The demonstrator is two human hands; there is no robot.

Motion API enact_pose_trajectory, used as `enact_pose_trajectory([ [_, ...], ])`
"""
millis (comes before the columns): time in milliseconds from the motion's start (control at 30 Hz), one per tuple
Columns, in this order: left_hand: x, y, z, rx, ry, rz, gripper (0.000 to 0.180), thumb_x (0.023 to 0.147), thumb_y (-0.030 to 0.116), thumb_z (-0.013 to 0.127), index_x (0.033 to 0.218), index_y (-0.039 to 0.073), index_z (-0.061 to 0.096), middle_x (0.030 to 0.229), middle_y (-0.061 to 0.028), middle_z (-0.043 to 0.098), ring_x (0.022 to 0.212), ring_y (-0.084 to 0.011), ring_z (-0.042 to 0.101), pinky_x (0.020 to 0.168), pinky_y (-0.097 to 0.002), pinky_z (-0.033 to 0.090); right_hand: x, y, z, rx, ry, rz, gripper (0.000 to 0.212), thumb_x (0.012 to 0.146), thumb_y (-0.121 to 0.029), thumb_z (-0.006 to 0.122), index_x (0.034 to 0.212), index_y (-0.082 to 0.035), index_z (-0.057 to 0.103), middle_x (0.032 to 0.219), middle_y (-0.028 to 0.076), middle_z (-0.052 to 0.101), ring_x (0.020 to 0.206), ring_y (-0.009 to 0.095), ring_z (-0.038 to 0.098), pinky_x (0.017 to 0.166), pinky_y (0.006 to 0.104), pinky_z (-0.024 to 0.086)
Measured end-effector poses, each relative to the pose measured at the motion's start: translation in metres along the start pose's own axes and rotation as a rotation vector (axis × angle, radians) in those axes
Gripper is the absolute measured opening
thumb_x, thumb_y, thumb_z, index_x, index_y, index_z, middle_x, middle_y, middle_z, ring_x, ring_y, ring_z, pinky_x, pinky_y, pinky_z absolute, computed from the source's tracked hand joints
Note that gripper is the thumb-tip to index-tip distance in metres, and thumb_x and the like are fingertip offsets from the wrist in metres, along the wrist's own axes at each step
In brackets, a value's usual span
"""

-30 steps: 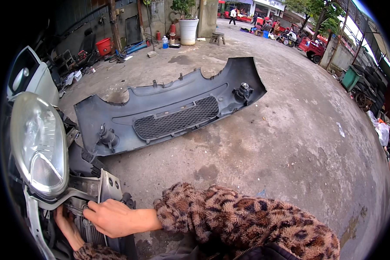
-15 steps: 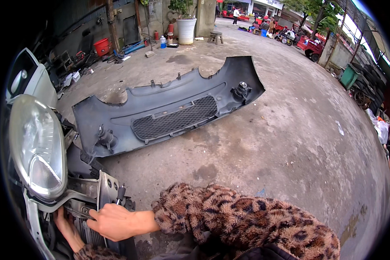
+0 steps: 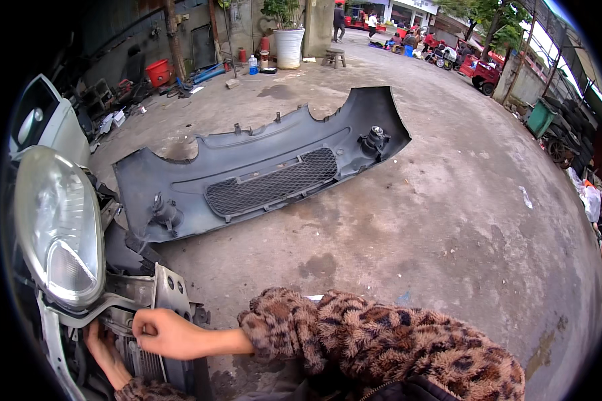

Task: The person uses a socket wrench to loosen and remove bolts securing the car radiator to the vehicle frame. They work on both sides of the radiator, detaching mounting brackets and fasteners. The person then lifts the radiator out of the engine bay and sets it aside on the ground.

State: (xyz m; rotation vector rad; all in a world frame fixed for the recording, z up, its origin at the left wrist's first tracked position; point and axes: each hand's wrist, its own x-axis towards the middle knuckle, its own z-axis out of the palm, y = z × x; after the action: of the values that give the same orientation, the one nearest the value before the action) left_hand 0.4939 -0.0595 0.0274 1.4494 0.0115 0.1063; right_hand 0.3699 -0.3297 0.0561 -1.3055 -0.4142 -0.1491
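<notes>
Down at the front of the car (image 3: 73,127), the bracket (image 3: 120,321) is sitting just under the curved bar (image 3: 107,301), below the headlight (image 3: 59,227), its long axis running left to right and dipping slightly rightward. The right hand (image 3: 174,335) is hovering by the right end, so the bracket is lying to the left of its fingers. Over at the other end, the left hand (image 3: 104,351) is pointing its fingers up under the bar, with the bracket lying to their right. Both hands are crowding it; which is nearer, I'm not able to call! The right thumb and forefinger are curling into a small ring; anything sitting between those tips isn't showing. The left fingertips are hiding behind the bar, so I can't tell how far they're opening or what they're holding. Fins (image 3: 147,367) are peeking out below, partly hiding behind the right hand. Farther ahead, the bumper (image 3: 261,150) is lying on the ground (image 3: 415,234), well apart.
</notes>
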Motion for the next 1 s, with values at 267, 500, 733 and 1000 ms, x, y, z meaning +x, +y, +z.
enact_pose_trajectory([
  [267, -0.004, 0.004, 0.006, 0.030, 0.032, 0.027, 0.038, 0.086, 0.025, 0.065, 0.121, 0.012, 0.058, 0.119, -0.0007, 0.059, 0.111, -0.0156, 0.051, 0.092, -0.0383, 0.034, -0.007, 0.004, -0.011, -1.037, -0.185, -0.535, 0.023, 0.079, -0.010, 0.060, 0.098, -0.002, 0.051, 0.063, 0.013, 0.046, 0.051, 0.018, 0.051, 0.045, 0.0402, 0.044],
  [500, -0.005, 0.002, 0.010, 0.024, 0.021, 0.013, 0.038, 0.086, 0.025, 0.065, 0.121, 0.012, 0.058, 0.118, -0.0003, 0.059, 0.110, -0.0150, 0.052, 0.091, -0.0383, 0.035, 0.000, -0.003, -0.018, 0.602, 0.006, 0.579, 0.023, 0.084, -0.017, 0.059, 0.100, -0.003, 0.050, 0.063, 0.007, 0.048, 0.050, 0.014, 0.049, 0.043, 0.0357, 0.041],
  [733, -0.006, 0.003, -0.004, 0.017, 0.007, -0.010, 0.035, 0.086, 0.025, 0.064, 0.118, 0.013, 0.059, 0.116, 0.0012, 0.061, 0.107, -0.0125, 0.053, 0.090, -0.0354, 0.033, -0.006, 0.014, -0.004, -0.768, -0.066, -0.441, 0.020, 0.082, -0.008, 0.055, 0.100, -0.002, 0.050, 0.070, 0.017, 0.055, 0.056, 0.033, 0.057, 0.047, 0.0391, 0.044],
  [1000, 0.000, -0.001, -0.006, 0.004, 0.013, -0.006, 0.033, 0.087, 0.027, 0.062, 0.118, 0.014, 0.060, 0.116, 0.0010, 0.061, 0.107, -0.0123, 0.053, 0.090, -0.0352, 0.033, 0.000, 0.019, 0.004, -0.215, 0.079, -0.085, 0.023, 0.080, -0.008, 0.058, 0.099, -0.001, 0.048, 0.071, 0.020, 0.054, 0.062, 0.039, 0.058, 0.057, 0.0485, 0.046],
])
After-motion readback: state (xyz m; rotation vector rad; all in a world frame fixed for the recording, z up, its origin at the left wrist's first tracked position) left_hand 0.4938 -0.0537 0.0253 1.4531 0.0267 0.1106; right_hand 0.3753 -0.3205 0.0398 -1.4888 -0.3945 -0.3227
